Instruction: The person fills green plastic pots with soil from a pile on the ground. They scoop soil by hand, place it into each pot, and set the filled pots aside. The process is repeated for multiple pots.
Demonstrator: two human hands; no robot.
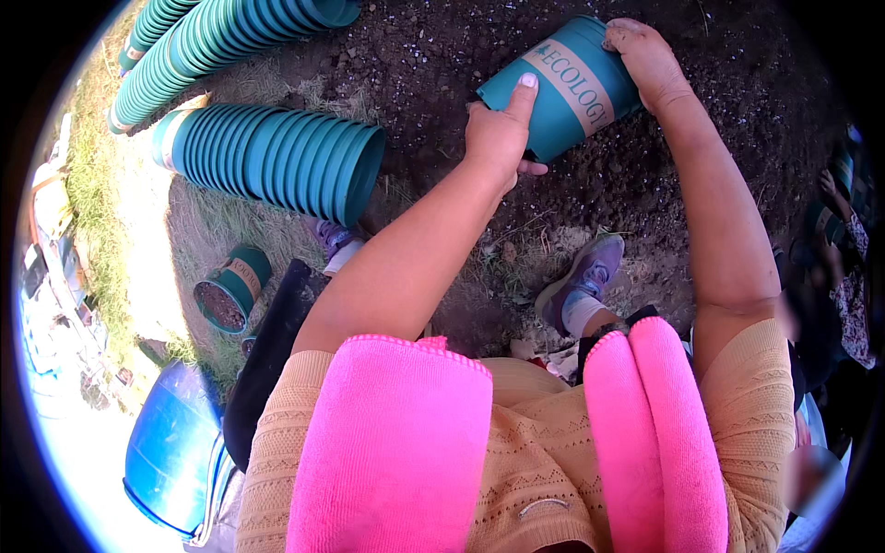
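Both hands hold a green plastic plant pot (563, 90), tilted on its side above dark loose soil (429, 76). A pale band with printed writing runs around the pot. My left hand (499, 135) grips the lower left end, its thumb lying along the outer wall and its fingers out of sight behind the edge. At the upper right end, my right hand (643, 62) has its fingers curled over the edge. The inside of this pot is hidden from me.
Nested stacks of green pots (269, 159) lie at the left. A soil-filled pot (231, 290) stands on the grass, near a blue plastic barrel (173, 442). At the right edge, another person's patterned sleeve (854, 304) shows beside more pots. My shoe (584, 283) is on the ground.
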